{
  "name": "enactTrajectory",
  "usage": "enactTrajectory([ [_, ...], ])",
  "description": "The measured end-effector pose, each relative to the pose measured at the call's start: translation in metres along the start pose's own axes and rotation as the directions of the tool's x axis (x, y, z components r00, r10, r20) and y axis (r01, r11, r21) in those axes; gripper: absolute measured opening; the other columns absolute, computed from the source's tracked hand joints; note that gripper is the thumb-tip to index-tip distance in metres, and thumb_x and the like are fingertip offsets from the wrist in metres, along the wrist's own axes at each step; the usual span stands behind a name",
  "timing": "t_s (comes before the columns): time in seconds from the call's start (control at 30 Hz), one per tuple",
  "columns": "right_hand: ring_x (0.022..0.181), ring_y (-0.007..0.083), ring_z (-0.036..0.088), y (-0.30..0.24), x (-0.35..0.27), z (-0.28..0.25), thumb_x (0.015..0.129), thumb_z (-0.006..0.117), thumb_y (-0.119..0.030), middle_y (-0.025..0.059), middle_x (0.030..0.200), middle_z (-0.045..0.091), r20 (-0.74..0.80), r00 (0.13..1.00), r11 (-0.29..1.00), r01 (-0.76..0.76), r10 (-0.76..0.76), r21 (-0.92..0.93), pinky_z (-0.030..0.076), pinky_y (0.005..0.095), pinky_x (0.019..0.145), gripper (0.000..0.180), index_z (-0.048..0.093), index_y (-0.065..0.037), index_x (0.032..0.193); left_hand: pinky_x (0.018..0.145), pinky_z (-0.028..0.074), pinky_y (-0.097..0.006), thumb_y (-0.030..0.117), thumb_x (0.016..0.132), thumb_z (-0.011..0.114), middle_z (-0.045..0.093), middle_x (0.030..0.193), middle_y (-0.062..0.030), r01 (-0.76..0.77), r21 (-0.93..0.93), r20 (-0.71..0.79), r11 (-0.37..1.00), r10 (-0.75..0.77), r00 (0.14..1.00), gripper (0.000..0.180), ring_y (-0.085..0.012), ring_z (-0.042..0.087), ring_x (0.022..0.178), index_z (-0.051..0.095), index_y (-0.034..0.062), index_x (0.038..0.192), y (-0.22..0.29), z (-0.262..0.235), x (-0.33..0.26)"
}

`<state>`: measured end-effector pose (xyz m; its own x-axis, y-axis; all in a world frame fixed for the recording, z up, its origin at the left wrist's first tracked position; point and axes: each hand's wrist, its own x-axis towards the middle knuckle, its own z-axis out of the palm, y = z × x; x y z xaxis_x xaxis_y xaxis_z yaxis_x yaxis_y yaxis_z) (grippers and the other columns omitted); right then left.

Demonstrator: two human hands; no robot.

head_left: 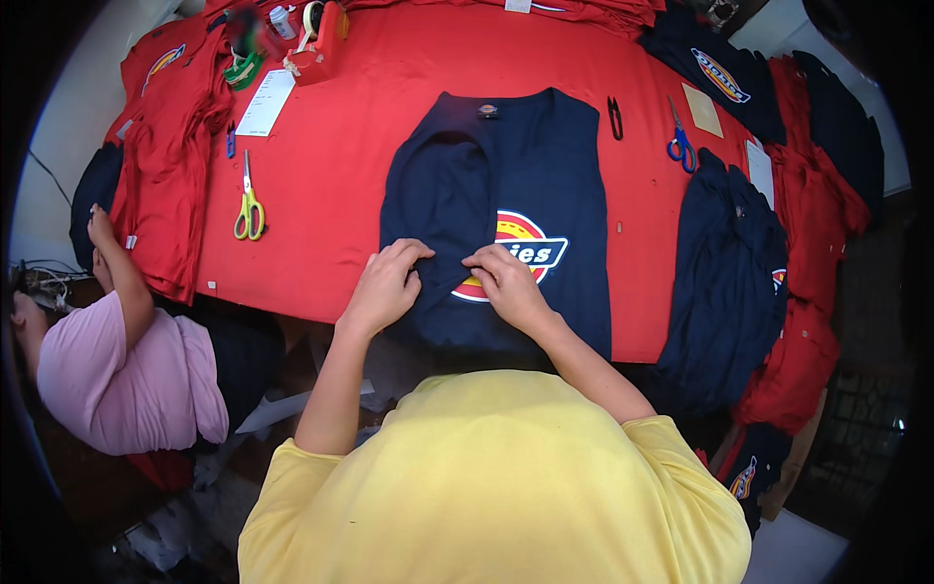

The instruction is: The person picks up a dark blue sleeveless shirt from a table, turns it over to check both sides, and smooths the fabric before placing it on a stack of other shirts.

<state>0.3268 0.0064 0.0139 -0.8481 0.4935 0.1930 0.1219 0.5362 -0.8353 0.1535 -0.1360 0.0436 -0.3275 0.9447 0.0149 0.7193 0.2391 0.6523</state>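
A navy T-shirt (553, 165) with a colourful printed logo lies on the red-covered table in front of me. Its left side is folded inward, and the folded part covers some of the logo. My left hand (384, 284) is closed on the fabric at the lower left of this fold. A short way to its right, my right hand (511, 288) pinches the fold's edge, over the lower left of the logo. The neck, with a small label, points away from me.
Yellow-handled scissors (249, 209) and a blue thread snipper (231, 141) lie left; a black snipper (614, 118) and blue-handled scissors (680, 146) right. A red tape dispenser (316, 54) stands at the back. Navy shirts (725, 282) pile up right. A person in pink (126, 375) is at left.
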Motion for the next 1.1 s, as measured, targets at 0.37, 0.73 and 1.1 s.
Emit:
enactTrajectory([
  [0.37, 0.089, 0.0245, 0.062, 0.078, 0.023, -0.138, 0.094, 0.054, -0.018, 0.0139, 0.102, 0.064, -0.686, 0.696, 0.901, -0.411, 0.212, -0.139, 0.049, 0.0346, 0.078, 0.024, 0.066, -0.002, 0.108, 0.078, 0.048, -0.039, 0.007, 0.077, 0.071, 0.054, 0.097, -0.0111, -0.034, 0.093, -0.04, 0.995, 0.038, 0.998, 0.025, -0.0285, 0.058, 0.092, 0.062, 0.0028, 0.1, 0.006, -0.006, 0.003],
  [0.73, 0.087, 0.032, 0.062, 0.074, 0.041, -0.134, 0.086, 0.063, -0.017, 0.0142, 0.094, 0.061, -0.603, 0.746, 0.805, -0.527, 0.283, -0.274, 0.049, 0.04, 0.077, 0.017, 0.063, -0.002, 0.094, 0.054, 0.045, -0.028, 0.009, 0.089, 0.064, 0.061, 0.072, -0.01, 0.42, -0.402, -0.07, 0.814, -0.485, 0.872, 0.013, -0.0138, 0.06, 0.059, 0.057, -0.0005, 0.085, 0.004, -0.047, 0.001],
  [1.1, 0.066, 0.0094, 0.06, -0.012, 0.055, -0.08, 0.094, 0.046, -0.001, 0.0082, 0.095, 0.062, -0.167, 0.928, 0.914, -0.272, 0.332, 0.302, 0.046, 0.0233, 0.052, 0.017, 0.059, 0.0, 0.104, 0.077, 0.043, -0.036, 0.025, 0.084, 0.069, 0.05, 0.097, -0.0095, -0.233, 0.169, -0.196, 0.958, 0.265, 0.944, 0.041, -0.0262, 0.053, 0.083, 0.062, 0.0154, 0.123, 0.037, 0.054, 0.054],
])
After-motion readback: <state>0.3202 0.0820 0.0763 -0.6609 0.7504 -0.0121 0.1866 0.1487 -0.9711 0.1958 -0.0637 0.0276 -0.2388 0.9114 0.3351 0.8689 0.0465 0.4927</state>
